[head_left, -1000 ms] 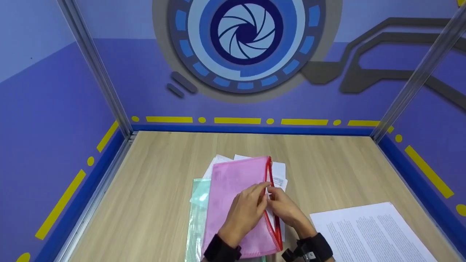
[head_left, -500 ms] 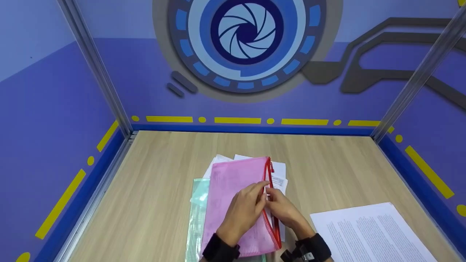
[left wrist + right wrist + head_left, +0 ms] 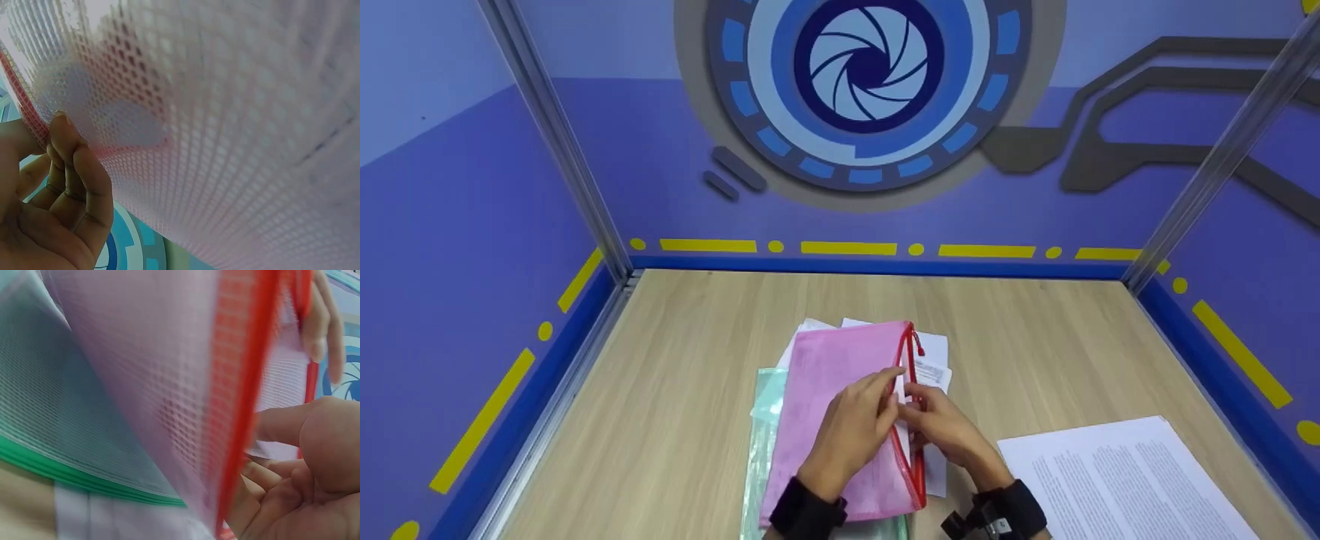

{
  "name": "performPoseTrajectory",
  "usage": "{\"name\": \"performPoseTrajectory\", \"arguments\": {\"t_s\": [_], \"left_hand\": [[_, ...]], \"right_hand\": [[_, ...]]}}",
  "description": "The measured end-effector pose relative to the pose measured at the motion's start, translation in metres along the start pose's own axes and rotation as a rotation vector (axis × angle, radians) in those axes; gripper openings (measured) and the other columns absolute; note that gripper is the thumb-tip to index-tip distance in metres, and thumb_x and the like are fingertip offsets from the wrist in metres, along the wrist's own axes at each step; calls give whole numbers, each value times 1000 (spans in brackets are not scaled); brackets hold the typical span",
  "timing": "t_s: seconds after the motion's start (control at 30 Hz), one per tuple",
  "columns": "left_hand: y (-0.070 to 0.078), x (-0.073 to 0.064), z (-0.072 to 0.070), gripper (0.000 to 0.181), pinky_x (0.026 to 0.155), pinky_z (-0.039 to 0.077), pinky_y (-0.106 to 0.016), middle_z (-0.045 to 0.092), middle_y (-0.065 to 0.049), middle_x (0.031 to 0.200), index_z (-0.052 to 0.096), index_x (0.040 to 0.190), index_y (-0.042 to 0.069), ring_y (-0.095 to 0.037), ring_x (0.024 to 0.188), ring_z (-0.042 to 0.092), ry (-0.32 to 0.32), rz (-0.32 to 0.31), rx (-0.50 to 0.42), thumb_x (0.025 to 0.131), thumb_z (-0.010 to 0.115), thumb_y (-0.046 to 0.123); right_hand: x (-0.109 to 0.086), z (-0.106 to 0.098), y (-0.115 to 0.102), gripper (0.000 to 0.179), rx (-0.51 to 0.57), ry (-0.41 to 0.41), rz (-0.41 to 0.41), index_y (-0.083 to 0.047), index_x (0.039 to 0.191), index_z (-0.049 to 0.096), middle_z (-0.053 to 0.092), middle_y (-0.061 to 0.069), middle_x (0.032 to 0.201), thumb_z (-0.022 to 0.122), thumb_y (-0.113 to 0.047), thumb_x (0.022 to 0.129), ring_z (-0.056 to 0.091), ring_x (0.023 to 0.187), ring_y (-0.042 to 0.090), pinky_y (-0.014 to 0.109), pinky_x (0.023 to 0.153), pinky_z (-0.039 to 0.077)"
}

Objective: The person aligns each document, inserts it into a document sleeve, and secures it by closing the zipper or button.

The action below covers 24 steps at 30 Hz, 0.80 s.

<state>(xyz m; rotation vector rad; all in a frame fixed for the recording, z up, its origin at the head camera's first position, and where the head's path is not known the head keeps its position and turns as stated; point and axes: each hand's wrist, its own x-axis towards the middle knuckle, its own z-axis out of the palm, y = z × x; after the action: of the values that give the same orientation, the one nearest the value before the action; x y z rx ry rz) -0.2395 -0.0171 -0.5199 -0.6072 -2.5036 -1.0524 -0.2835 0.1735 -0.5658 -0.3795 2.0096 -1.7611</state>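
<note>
Pink pouch (image 3: 829, 364): long axis roughly 12-to-6, bulk toward 9 o'clock | left hand (image 3: 847, 424) pinches 9-o'clock lip (image 3: 898, 450) | right hand (image 3: 951, 431) pinches 3-o'clock lip (image 3: 920, 466)

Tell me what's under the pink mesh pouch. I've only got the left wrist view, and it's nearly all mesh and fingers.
Observer: In the head view, a green pouch sticks out from beneath the left side of the pink pouch.
Operator: Now check the pink one's far end.
Observer: The head view shows a red zip pull there, at the right corner.
Operator: Look further right and report.
Observer: Printed paper lies on the table there, apart from both pouches.
</note>
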Motion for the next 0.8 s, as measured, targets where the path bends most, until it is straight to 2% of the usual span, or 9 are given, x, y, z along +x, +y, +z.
{"name": "performPoseTrajectory", "arguments": {"t_s": [0.13, 0.23, 0.4, 0.53, 0.67, 0.8], "left_hand": [[-2, 3, -5, 36, 67, 49, -22, 61, 5, 86, 69, 138, 11, -6, 72, 54, 12, -9, 2, 103, 68, 10], [-3, 5, -6, 35, 67, 49, -22, 62, 5, 85, 69, 138, 11, -7, 71, 54, 17, -7, 3, 103, 68, 10], [-5, 3, -6, 36, 68, 50, -22, 62, 5, 85, 69, 137, 11, -7, 73, 54, 20, -12, 0, 102, 69, 8], [-6, 1, -4, 35, 66, 47, -20, 59, 6, 83, 69, 137, 10, -6, 71, 52, 15, -16, 1, 102, 68, 8], [-7, 0, -3, 36, 66, 45, -19, 59, 7, 84, 69, 138, 10, -6, 71, 51, 3, -19, -11, 102, 69, 9], [-9, -2, -2, 36, 66, 46, -20, 59, 7, 82, 69, 138, 10, -5, 71, 51, -7, -33, -23, 102, 70, 9]], "right_hand": [[-7, -14, -11, 45, -44, 14, -13, 7, 137, 51, 73, 15, 94, 67, -20, 106, 72, 73, 25, 37, 63, 63], [-15, -31, -17, 53, -148, -1, -55, 4, 143, 49, 74, 20, 106, 71, -25, 104, 75, 84, 33, 40, 69, 64], [-32, -62, -23, 56, -433, -88, -143, -7, 147, 52, 71, 17, 125, 76, -26, 101, 69, 110, 39, 49, 87, 60], [-50, -92, -30, 69, -683, -128, -173, -6, 151, 52, 61, 20, 143, 82, -32, 95, 55, 132, 47, 66, 104, 47], [-73, -122, -34, 87, -879, -142, -94, 0, 155, 48, 47, 30, 155, 89, -35, 87, 40, 142, 57, 75, 108, 35], [-96, -149, -31, 96, -983, -132, 82, 3, 158, 42, 32, 43, 157, 93, -21, 80, 30, 142, 66, 78, 105, 35]]}}
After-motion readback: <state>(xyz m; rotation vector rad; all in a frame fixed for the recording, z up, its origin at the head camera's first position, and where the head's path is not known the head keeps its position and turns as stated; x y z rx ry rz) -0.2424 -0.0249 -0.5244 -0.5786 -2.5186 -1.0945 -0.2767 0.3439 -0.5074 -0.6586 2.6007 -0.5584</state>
